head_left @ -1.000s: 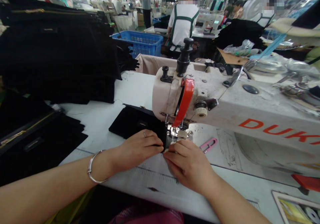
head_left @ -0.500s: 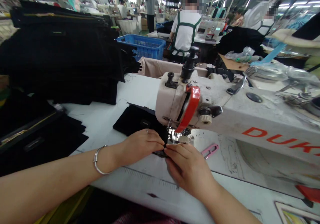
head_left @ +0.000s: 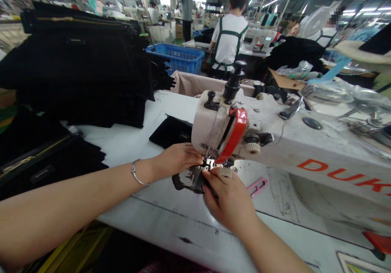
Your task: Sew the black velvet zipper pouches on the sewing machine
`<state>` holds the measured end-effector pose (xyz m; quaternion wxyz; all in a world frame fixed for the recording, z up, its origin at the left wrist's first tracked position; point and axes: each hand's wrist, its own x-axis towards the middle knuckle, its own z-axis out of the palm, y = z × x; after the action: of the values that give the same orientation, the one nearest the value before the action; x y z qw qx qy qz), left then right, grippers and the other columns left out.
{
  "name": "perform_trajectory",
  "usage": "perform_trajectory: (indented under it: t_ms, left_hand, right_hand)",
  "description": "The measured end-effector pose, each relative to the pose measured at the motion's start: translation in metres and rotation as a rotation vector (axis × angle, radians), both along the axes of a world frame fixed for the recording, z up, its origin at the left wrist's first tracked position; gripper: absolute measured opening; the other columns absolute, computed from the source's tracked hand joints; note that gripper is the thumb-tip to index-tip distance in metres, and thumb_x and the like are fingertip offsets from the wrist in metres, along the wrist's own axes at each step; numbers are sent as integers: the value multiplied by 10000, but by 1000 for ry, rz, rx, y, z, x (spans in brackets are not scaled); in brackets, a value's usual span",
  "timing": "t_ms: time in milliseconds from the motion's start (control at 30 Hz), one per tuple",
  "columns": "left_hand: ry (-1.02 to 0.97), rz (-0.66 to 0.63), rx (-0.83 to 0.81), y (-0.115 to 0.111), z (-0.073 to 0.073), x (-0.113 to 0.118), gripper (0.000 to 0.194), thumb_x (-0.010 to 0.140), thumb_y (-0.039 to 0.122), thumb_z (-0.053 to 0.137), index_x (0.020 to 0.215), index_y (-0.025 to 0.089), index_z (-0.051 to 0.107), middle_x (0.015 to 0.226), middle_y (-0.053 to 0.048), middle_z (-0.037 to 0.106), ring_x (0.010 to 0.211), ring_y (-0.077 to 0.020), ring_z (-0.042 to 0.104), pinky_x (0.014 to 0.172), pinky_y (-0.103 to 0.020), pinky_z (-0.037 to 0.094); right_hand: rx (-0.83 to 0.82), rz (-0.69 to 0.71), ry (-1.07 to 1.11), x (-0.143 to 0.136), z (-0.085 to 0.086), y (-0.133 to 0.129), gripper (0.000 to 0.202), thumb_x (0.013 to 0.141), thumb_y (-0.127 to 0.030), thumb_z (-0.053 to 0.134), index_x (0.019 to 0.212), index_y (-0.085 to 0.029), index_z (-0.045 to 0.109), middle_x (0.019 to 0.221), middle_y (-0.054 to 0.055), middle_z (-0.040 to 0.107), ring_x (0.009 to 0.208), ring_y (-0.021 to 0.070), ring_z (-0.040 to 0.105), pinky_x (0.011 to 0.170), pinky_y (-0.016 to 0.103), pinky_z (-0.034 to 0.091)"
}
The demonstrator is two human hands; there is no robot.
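Writing first: orange-red letters "DUK" (head_left: pixel 342 176) on the arm of the white sewing machine (head_left: pixel 275 122), next letter cut off by the right picture edge. Small label (head_left: pixel 182 136) on the black piece (head_left: pixel 166 132), light lettering, too small to read. Similar labels on the big black stack (head_left: pixel 76 69) and the lower black stack (head_left: pixel 70 163), also unreadable. Ruler marks (head_left: pixel 174 214) along the front of the white table (head_left: pixel 122 143); numbers not legible.

Black piece: matte, flat, straight-edged, corner pointing left. Lies on the table left of the machine head, which hides its right part.

Left hand (head_left: pixel 177 157): fingers together, extended, near side of the black piece, tips at the presser foot (head_left: pixel 210 164). Bracelet (head_left: pixel 137 172) on wrist, ring on finger. Right hand (head_left: pixel 229 193): fingers bent, close together, tips just in front of the foot, thumb below. Cannot tell whether either hand pinches anything.

Pink-handled tool (head_left: pixel 257 186) lies right of the right hand.
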<state>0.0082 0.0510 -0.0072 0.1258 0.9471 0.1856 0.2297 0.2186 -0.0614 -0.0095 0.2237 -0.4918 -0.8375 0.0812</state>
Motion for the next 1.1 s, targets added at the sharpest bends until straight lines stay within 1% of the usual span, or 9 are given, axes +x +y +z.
perform_trajectory:
  t_ms: [167, 333, 433, 533, 700, 767, 833, 933, 1100]
  left_hand:
    - [25, 105, -9, 9, -5, 2, 208, 989, 279, 538, 1021, 211, 731, 1119, -43, 722, 1080, -205, 651, 964, -350, 511]
    - [66, 122, 10, 15, -12, 1, 236, 991, 306, 522, 1055, 213, 730, 1127, -57, 715, 1069, -229, 644, 944, -383, 519]
    - [81, 109, 18, 15, -11, 1, 246, 994, 303, 513, 1113, 212, 709, 1159, -60, 704, 1090, -229, 636, 952, -385, 515]
    - [91, 109, 13, 9, 1, 3, 248, 999, 269, 490, 1100, 194, 703, 1131, -65, 708, 1066, -232, 647, 934, -384, 524]
    - [260, 81, -49, -11, 34, 6, 219, 937, 117, 518, 1045, 179, 698, 1089, -61, 718, 1029, -228, 670, 935, -363, 529]
    - [315, 52, -83, -21, 39, 4, 212, 912, 102, 559, 1057, 177, 693, 1074, -61, 714, 986, -215, 678, 918, -346, 539]
    - [316, 65, -63, -31, 36, 2, 221, 900, 122, 599, 1098, 176, 684, 1120, -80, 690, 1031, -236, 661, 950, -389, 532]
    - [244, 119, 4, -45, 23, -3, 282, 918, 134, 580, 1192, 159, 640, 1271, -122, 624, 1194, -272, 584, 1043, -468, 483]
    - [205, 117, 48, -55, 9, -7, 331, 945, 106, 507, 1268, 126, 578, 1338, -136, 599, 1247, -240, 561, 1068, -443, 486]
  right_hand:
    - [6, 3, 36, 1, 0, 0, 347, 893, -176, 560, 1234, -139, 617, 1100, 137, 628, 1045, 305, 565, 884, 505, 523]
    - [4, -4, 34, 0, 1, 1, 342, 891, -170, 570, 1227, -137, 626, 1078, 131, 628, 1052, 303, 563, 904, 493, 512]
    - [-6, -5, 29, 0, 2, 1, 337, 895, -173, 572, 1224, -136, 631, 1081, 129, 626, 1054, 302, 557, 910, 490, 508]
    - [-1, 4, 46, 0, 3, 0, 315, 901, -165, 562, 1207, -139, 637, 1102, 129, 626, 1055, 297, 554, 909, 488, 507]
    - [48, 9, 76, 2, 1, -2, 293, 927, -148, 528, 1199, -155, 637, 1089, 129, 647, 1064, 289, 560, 901, 483, 508]
    - [63, 17, 72, 3, 0, -2, 311, 932, -146, 538, 1229, -162, 628, 1074, 124, 653, 1052, 283, 564, 885, 464, 515]
    - [72, 28, 60, 4, -1, -2, 312, 927, -138, 562, 1227, -176, 639, 1053, 111, 656, 1013, 270, 569, 860, 440, 523]
    - [87, 45, 47, 5, -3, -2, 290, 917, -122, 582, 1184, -195, 668, 1026, 95, 659, 959, 248, 574, 830, 413, 527]
    - [98, 58, 64, 5, -6, -4, 233, 954, -141, 539, 1140, -177, 675, 1019, 92, 660, 949, 229, 576, 849, 403, 514]
